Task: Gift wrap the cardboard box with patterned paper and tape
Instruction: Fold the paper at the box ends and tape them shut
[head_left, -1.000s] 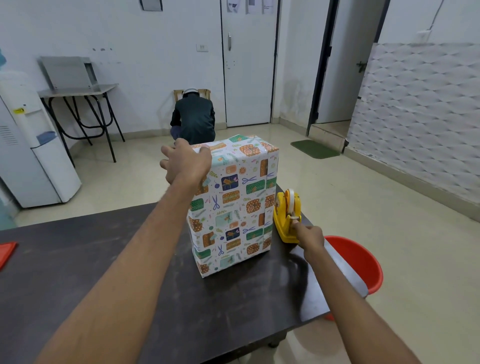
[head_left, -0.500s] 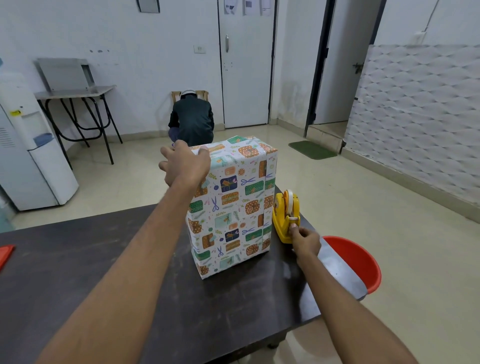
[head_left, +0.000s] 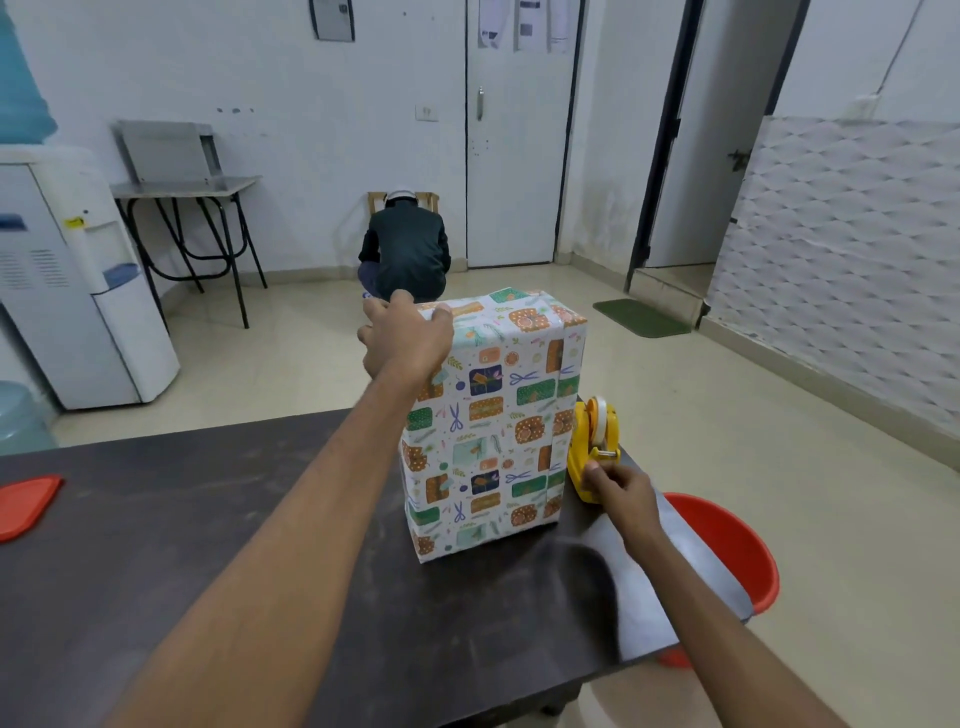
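The box (head_left: 493, 431), covered in white paper printed with scissors and gift shapes, stands upright near the far right edge of the dark table (head_left: 156, 545). My left hand (head_left: 402, 338) grips its top left corner, fingers curled over the far side. A yellow tape dispenser (head_left: 592, 441) sits just right of the box. My right hand (head_left: 618, 486) is at the dispenser's front end, fingertips pinched at the tape by the cutter. The strip of tape itself is too thin to make out.
A grey sheet (head_left: 649, 587) hangs over the table's right edge above a red bucket (head_left: 727, 545) on the floor. A red lid (head_left: 26, 501) lies at the table's left edge. A person (head_left: 405, 249) crouches by the far wall; a water dispenser (head_left: 67, 280) stands left.
My right hand has moved up from the table edge to the front of the tape dispenser and pinched there. My left hand has stayed on the box's top corner.
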